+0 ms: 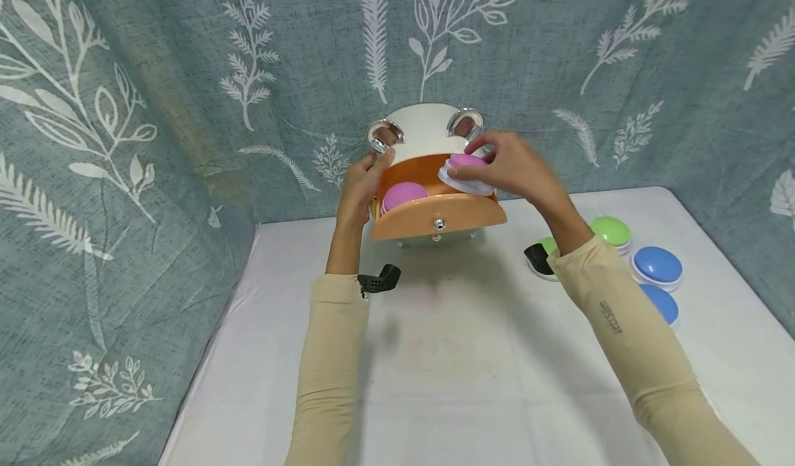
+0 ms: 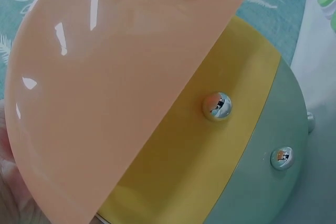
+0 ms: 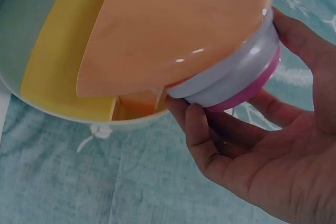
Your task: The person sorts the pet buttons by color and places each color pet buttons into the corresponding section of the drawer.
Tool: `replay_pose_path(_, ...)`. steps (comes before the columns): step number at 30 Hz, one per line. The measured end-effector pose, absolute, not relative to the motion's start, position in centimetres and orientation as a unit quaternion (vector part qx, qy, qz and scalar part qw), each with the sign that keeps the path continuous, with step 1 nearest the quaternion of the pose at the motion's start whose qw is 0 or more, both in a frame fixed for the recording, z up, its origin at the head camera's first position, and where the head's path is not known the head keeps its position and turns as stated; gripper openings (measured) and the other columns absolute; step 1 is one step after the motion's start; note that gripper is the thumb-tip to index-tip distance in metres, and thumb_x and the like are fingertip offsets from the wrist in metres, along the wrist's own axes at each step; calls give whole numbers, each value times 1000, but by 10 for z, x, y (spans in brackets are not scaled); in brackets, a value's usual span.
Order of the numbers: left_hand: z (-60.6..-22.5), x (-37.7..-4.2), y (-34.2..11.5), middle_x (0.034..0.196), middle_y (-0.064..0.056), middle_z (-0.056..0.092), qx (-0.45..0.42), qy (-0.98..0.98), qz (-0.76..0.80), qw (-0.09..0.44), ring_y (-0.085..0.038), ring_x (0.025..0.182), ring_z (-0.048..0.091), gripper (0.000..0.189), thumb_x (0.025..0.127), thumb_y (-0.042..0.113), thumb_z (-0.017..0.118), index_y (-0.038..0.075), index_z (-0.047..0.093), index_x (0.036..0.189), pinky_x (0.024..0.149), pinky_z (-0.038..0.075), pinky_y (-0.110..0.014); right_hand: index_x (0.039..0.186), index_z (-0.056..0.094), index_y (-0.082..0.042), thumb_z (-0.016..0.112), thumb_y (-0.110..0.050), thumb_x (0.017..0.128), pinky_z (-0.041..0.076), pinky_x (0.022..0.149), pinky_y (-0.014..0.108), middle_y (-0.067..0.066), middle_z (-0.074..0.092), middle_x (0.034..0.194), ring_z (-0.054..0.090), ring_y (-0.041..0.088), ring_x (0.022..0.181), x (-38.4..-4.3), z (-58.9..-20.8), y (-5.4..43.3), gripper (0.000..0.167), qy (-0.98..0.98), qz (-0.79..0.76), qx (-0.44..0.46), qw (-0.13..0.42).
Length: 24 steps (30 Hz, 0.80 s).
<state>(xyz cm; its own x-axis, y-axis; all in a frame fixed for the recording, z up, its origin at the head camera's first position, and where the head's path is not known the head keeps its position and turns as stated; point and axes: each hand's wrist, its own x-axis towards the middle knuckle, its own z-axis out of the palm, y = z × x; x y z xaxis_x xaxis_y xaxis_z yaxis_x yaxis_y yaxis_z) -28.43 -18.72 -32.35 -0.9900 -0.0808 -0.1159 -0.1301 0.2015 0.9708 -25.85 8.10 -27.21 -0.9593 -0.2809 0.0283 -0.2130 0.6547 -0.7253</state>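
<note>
A round-fronted drawer box (image 1: 422, 131) with a white top and two shiny ear-like rings stands at the back of the table. Its top orange drawer (image 1: 439, 219) is pulled out; yellow and green drawers (image 2: 273, 129) lie below. My left hand (image 1: 357, 190) holds the box's left side, thumb in front, the other fingers mostly hidden. Inside the drawer's left part sits a pink dome button (image 1: 405, 195). My right hand (image 1: 512, 166) pinches a second pink button with a white base (image 3: 233, 72), tilted over the drawer's right end, its base against the orange front.
At the right of the white-covered table (image 1: 447, 369) lie a green dome button (image 1: 611, 231), two blue ones (image 1: 658, 264) and another green one partly covered by the black wrist camera (image 1: 539, 259). A leaf-patterned curtain (image 1: 298, 72) hangs close behind the box.
</note>
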Motion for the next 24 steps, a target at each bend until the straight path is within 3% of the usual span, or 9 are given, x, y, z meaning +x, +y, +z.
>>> replay_pose_path(5,-323,-285,-187,176,-4,24,-63,775,629,17,-25,164,20,80,102,55,59,18,30,166,131,28,-45,128,69,-7,86,-43,84,52,74,33,19,71,118,65,31,101,-267,-274,72,59,923,-341,-173,36)
replay_pose_path(14,-325,-285,-188,175,-5,27,-70,776,627,13,-25,163,23,79,103,54,59,16,31,166,131,29,-45,128,72,-2,79,-17,92,56,97,47,21,72,125,65,34,111,-276,-276,66,40,928,-271,-242,75)
replay_pose_path(24,-326,-286,-189,176,-5,24,-67,773,630,21,-26,163,22,79,103,55,58,18,30,166,130,31,-44,122,71,2,70,-10,98,54,104,51,24,71,124,66,37,116,-278,-266,69,27,917,-232,-306,107)
